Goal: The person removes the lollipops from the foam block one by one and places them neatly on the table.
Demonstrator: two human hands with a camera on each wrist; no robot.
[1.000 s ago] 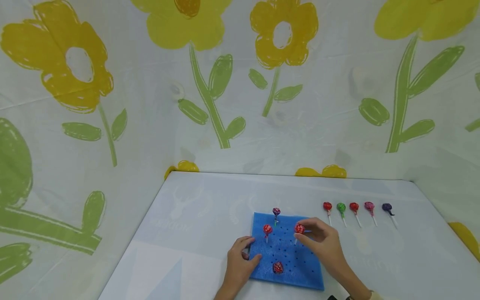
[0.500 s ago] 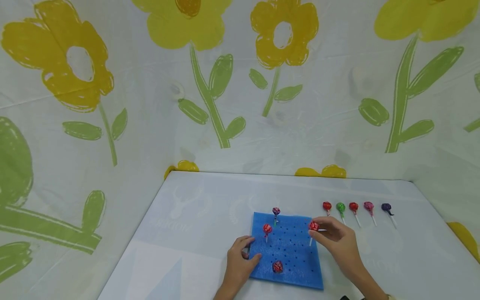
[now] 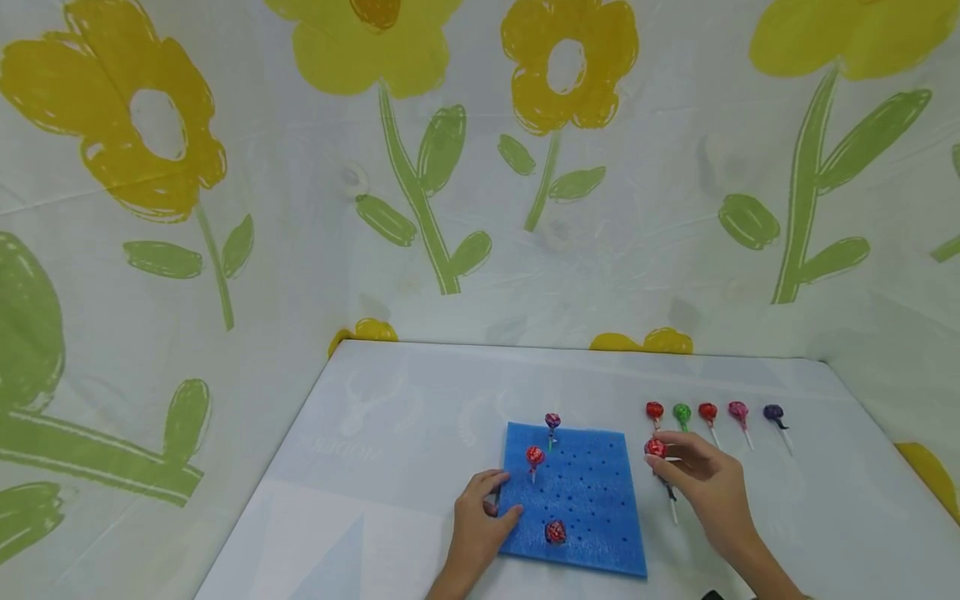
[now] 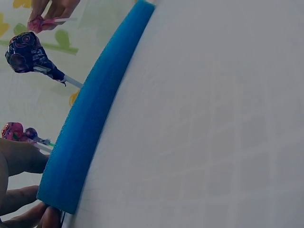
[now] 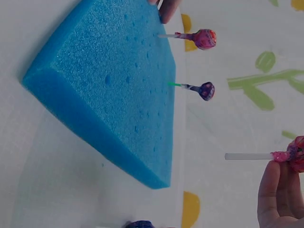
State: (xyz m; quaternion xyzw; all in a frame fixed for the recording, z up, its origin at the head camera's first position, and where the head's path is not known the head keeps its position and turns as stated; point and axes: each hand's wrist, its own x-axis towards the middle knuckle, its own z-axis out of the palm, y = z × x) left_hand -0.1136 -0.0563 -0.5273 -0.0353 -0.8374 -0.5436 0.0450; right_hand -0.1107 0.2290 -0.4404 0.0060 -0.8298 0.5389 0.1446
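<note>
My left hand (image 3: 480, 517) holds the left edge of a blue foam block (image 3: 600, 508) dotted with small holes. In the left wrist view its fingers (image 4: 21, 199) lie against the block's end. My right hand (image 3: 708, 483) pinches a red-wrapped lollipop (image 3: 655, 447) just right of the block. The right wrist view shows that lollipop's white stick (image 5: 247, 156) bare and clear of the foam. Standing in the block are a purple lollipop (image 3: 552, 421) at the back, a red lollipop (image 3: 535, 456) at the left and a dark red lollipop (image 3: 555, 532) near the front.
Behind my right hand lies a row of lollipops, among them a green lollipop (image 3: 682, 413) and a purple lollipop (image 3: 773, 412). Under the hand a dark-wrapped lollipop (image 3: 672, 500) lies partly hidden on the white table (image 3: 390, 467). A flower-printed curtain (image 3: 645, 275) surrounds the table.
My right hand has carried the red lollipop rightward, from above the foam block to beyond its right edge. The dark-wrapped lollipop beneath the hand has come into view. My left hand stays put.
</note>
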